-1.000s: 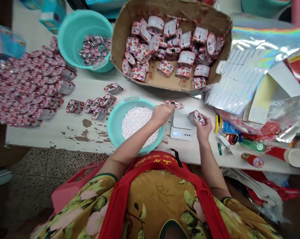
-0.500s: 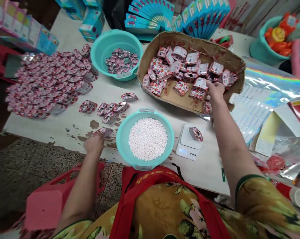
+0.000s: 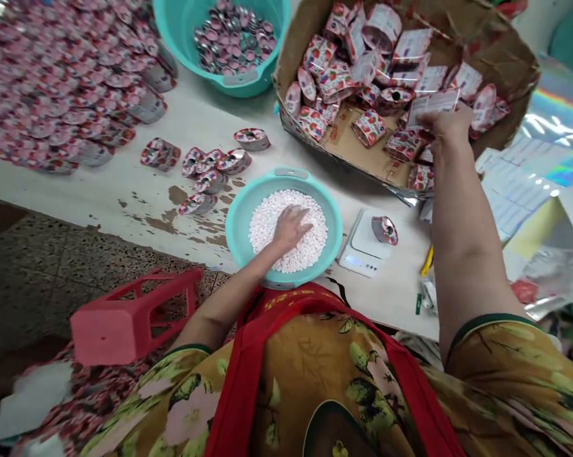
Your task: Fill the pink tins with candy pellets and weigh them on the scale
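My left hand [image 3: 290, 228] rests with fingers spread on the small white pellets [image 3: 271, 214] in a turquoise basin [image 3: 237, 244]. Over the cardboard box [image 3: 355, 162] at the upper right, my right hand [image 3: 450, 120] grips a pink strawberry-patterned packet [image 3: 431, 105]. Several similar packets [image 3: 369, 127] lie in the box around it. One packet [image 3: 384, 230] sits on the white scale [image 3: 365, 244], right of the basin. Left of the basin, a few packets [image 3: 210, 182] stand in a loose group on the table.
A big pile of the same packets [image 3: 67, 89] covers the table's left. Another turquoise basin [image 3: 184, 47] holds small round metallic-and-pink pieces [image 3: 233, 41]. A red stool [image 3: 110, 327] stands on the floor at the left. Silvery sheets [image 3: 547, 152] lie at the right.
My left hand has moved right, from a packet on the table into the pellets, leaving that packet behind. My right hand remains at the box, now gripping a packet. The view has shifted closer.
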Demonstrator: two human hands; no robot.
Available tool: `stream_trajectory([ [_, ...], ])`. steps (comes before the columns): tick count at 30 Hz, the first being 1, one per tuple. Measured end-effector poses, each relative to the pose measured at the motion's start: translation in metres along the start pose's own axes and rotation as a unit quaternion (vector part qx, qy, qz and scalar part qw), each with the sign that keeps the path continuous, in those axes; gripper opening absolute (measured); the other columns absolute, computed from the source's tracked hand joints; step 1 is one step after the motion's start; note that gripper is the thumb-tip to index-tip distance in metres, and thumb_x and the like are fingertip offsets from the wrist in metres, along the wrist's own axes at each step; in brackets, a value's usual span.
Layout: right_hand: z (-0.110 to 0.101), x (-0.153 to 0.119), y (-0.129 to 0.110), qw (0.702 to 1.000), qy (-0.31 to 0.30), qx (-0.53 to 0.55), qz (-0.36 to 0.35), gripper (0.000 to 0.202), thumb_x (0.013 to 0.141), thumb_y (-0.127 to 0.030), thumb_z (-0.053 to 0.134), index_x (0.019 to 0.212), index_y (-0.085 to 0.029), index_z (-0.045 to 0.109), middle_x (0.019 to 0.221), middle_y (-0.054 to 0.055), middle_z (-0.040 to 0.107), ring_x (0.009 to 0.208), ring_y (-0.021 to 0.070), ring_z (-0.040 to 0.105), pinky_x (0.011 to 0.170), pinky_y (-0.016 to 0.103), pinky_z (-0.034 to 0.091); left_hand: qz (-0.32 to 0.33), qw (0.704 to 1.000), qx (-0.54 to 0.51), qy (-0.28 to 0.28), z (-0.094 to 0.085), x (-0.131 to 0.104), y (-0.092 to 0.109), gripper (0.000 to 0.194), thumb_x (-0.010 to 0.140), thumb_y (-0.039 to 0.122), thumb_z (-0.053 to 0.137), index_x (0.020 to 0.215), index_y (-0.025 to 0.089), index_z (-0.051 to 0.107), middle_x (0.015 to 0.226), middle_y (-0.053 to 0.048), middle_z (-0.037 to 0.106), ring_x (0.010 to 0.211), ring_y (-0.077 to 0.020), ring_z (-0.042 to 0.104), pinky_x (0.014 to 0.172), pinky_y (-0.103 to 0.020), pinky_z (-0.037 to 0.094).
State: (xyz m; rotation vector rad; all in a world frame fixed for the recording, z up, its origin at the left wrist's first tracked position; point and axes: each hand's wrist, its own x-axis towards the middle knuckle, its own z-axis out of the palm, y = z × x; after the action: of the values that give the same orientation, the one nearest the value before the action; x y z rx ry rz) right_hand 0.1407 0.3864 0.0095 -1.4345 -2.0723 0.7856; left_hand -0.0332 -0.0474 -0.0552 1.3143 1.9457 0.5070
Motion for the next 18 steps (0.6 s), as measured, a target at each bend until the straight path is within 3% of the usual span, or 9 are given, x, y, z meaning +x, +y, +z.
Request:
stream_trajectory([
  [2, -0.023, -0.027, -0.022, 0.994, 0.014, 0.063, 0.086, 0.048, 0.083, -0.013, 0.072, 0.125, 0.002, 0.054, 0.124, 0.028, 0.068, 0.075, 0.0057, 0.069, 0.068, 0.023, 0.054, 0.017, 0.999, 0.041, -0.022, 0.028, 0.000, 0.024, 0.051, 0.096, 0.050, 0.057, 0.135, 0.020, 0.064, 0.148, -0.017, 0.054, 0.136, -0.0367, 0.043, 0.112, -0.050, 0.033],
  [4, -0.042, -0.069, -0.052, 0.978, 0.018, 0.174, 0.113, 0.055, 0.080, -0.012, 0.074, 0.129, -0.006, 0.052, 0.130, 0.022, 0.067, 0.088, 0.0105, 0.071, 0.075, 0.026, 0.057, 0.033, 0.995, 0.079, -0.056, 0.039, -0.010, 0.034, 0.052, 0.098, 0.053, 0.051, 0.134, 0.018, 0.064, 0.139, -0.019, 0.058, 0.129, -0.0374, 0.048, 0.106, -0.051, 0.037],
  [7, -0.054, -0.145, -0.095, 0.961, -0.018, 0.272, 0.056, 0.064, 0.076, -0.027, 0.083, 0.131, -0.020, 0.052, 0.135, 0.013, 0.066, 0.105, 0.0184, 0.070, 0.081, 0.035, 0.059, 0.071, 0.981, 0.115, -0.139, 0.030, -0.031, 0.020, 0.045, 0.099, 0.049, 0.049, 0.124, 0.018, 0.069, 0.123, -0.018, 0.065, 0.116, -0.0352, 0.056, 0.096, -0.045, 0.043],
  [10, -0.038, -0.213, -0.118, 0.960, -0.070, 0.266, 0.059, 0.060, 0.075, -0.043, 0.085, 0.126, -0.024, 0.059, 0.126, 0.010, 0.070, 0.111, 0.0245, 0.069, 0.085, 0.044, 0.060, 0.020, 0.979, 0.111, -0.169, 0.009, -0.040, -0.008, 0.031, 0.095, 0.041, 0.056, 0.110, 0.019, 0.072, 0.112, -0.015, 0.069, 0.104, -0.0315, 0.064, 0.086, -0.039, 0.047],
  [13, -0.003, -0.264, -0.126, 0.952, -0.132, 0.257, 0.103, 0.056, 0.072, -0.052, 0.084, 0.118, -0.024, 0.065, 0.110, 0.005, 0.074, 0.103, 0.0258, 0.071, 0.085, 0.045, 0.060, -0.107, 0.991, -0.004, -0.077, -0.010, -0.037, -0.025, 0.014, 0.084, 0.031, 0.067, 0.090, 0.020, 0.071, 0.092, -0.008, 0.071, 0.092, -0.0259, 0.065, 0.080, -0.032, 0.047],
  [15, 0.023, -0.290, -0.131, 0.942, -0.181, 0.260, 0.114, 0.055, 0.070, -0.050, 0.085, 0.116, -0.024, 0.068, 0.107, 0.004, 0.074, 0.102, 0.0258, 0.070, 0.090, 0.044, 0.059, -0.170, 0.972, -0.161, 0.022, -0.024, -0.036, -0.024, 0.014, 0.078, 0.032, 0.071, 0.077, 0.019, 0.066, 0.074, -0.003, 0.066, 0.081, -0.0213, 0.063, 0.075, -0.028, 0.046],
  [16, 0.036, -0.302, -0.133, 0.941, -0.198, 0.253, 0.108, 0.054, 0.069, -0.047, 0.085, 0.115, -0.024, 0.070, 0.108, 0.004, 0.074, 0.104, 0.0261, 0.070, 0.093, 0.044, 0.057, -0.187, 0.947, -0.254, 0.067, -0.031, -0.036, -0.019, 0.019, 0.076, 0.034, 0.073, 0.072, 0.019, 0.063, 0.068, 0.000, 0.061, 0.074, -0.0187, 0.060, 0.071, -0.026, 0.045],
  [18, 0.058, -0.321, -0.138, 0.947, -0.221, 0.217, 0.081, 0.047, 0.069, -0.039, 0.083, 0.113, -0.024, 0.072, 0.112, 0.005, 0.074, 0.108, 0.0268, 0.069, 0.100, 0.044, 0.054, -0.208, 0.863, -0.440, 0.135, -0.044, -0.040, -0.003, 0.027, 0.071, 0.038, 0.078, 0.070, 0.018, 0.059, 0.062, 0.003, 0.055, 0.062, -0.0137, 0.053, 0.062, -0.024, 0.042],
])
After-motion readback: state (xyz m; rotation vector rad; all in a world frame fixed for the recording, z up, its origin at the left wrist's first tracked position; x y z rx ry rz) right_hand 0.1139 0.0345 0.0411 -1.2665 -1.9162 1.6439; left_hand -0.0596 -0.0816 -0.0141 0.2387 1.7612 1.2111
